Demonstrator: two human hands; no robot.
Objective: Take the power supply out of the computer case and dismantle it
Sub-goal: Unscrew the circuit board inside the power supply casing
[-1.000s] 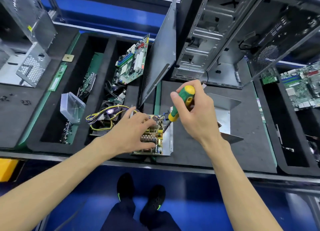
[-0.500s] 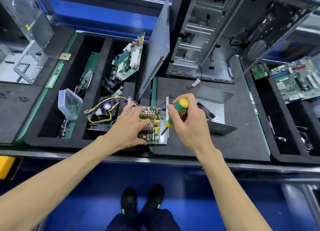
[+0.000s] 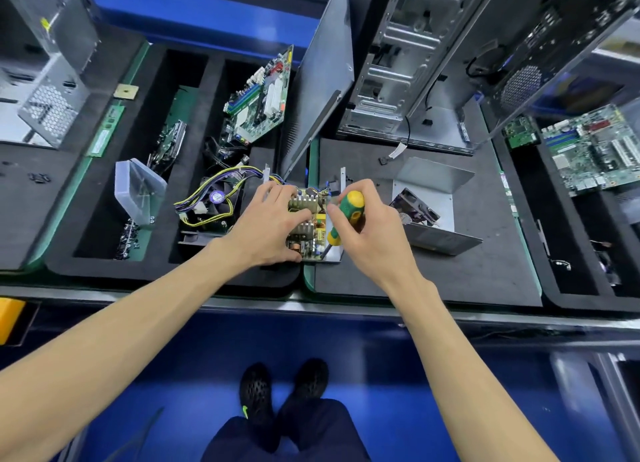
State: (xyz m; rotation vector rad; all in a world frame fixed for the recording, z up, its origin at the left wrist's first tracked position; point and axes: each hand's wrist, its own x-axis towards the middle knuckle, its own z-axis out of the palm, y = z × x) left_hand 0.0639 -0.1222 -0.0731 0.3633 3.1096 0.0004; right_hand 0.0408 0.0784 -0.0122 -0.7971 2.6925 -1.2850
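Observation:
The opened power supply [image 3: 313, 235] lies at the near edge of the black foam mat, its yellow circuit board and heat sinks exposed in a grey metal tray. My left hand [image 3: 268, 224] lies over the board's left side, fingers spread across it and thumb at its near edge. My right hand [image 3: 367, 229] grips a green and yellow screwdriver [image 3: 344, 216], whose tip points down at the board's near right corner. The power supply's grey metal cover [image 3: 436, 205] with its fan lies just to the right. The empty computer case [image 3: 408, 63] stands open behind.
A bundle of yellow and purple cables [image 3: 211, 198] trails left from the power supply into a foam compartment with a fan. A motherboard [image 3: 259, 98] leans in the compartment behind. A clear plastic box [image 3: 138, 193] sits further left. Another motherboard [image 3: 595, 146] lies at the right.
The screwdriver has dropped lower and its tip has moved to the board's near right corner. My left hand stays on the power supply. The view has shifted slightly.

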